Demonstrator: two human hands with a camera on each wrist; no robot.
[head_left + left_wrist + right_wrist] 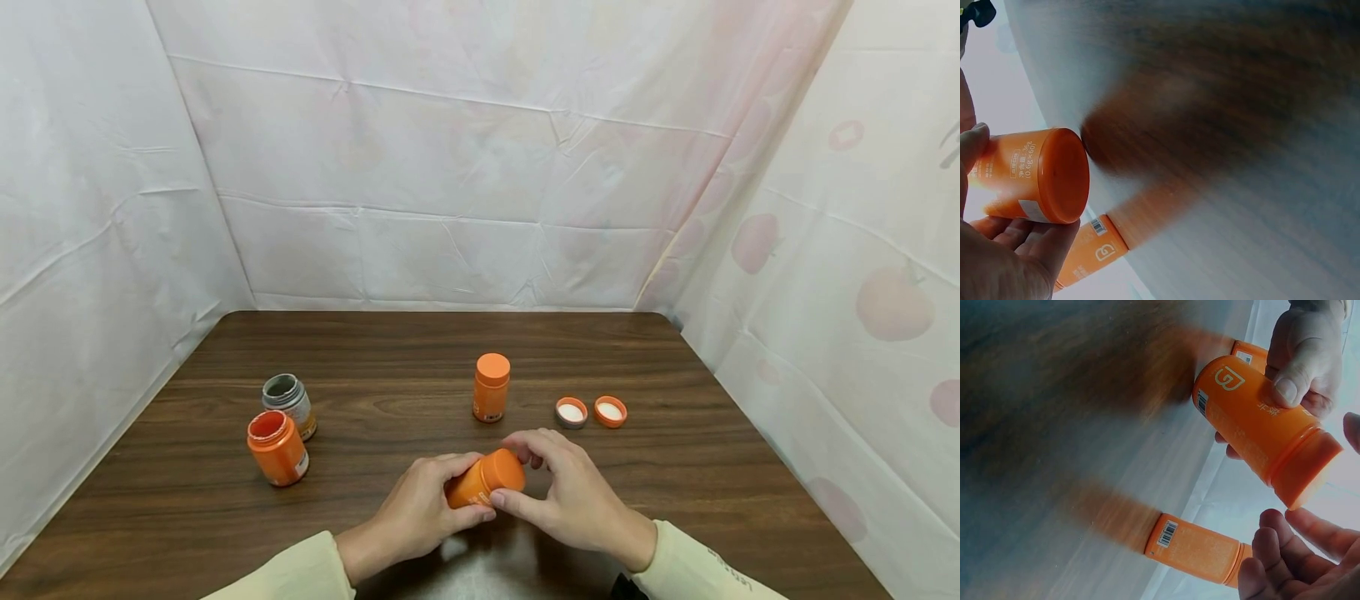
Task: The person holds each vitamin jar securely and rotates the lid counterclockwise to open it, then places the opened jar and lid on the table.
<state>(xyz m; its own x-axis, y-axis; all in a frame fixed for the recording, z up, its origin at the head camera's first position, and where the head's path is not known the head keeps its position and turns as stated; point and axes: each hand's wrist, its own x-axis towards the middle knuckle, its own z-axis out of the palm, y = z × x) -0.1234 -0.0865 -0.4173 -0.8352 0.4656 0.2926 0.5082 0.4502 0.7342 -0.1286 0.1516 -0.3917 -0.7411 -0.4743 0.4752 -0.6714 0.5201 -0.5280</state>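
Observation:
My left hand [420, 507] grips an orange bottle [470, 487] round its body, tilted with its capped end toward the right. The orange cap [505, 469] sits on the bottle. Around that cap my right hand [576, 493] has its thumb and fingers spread. In the right wrist view, its fingertips [1291, 515] are right at the edge of the cap, and the thumb tip stands off to the other side. Printed text and a white patch show on the bottle [1035, 169] in the left wrist view, near its base.
Another capped orange bottle [491, 388] stands upright beyond my hands. Two caps [572, 412] lie to its right, white insides up. At the left stand an uncapped orange bottle [278, 450] and an uncapped grey bottle [291, 402]. White sheeting [450, 167] borders the wooden table [375, 350].

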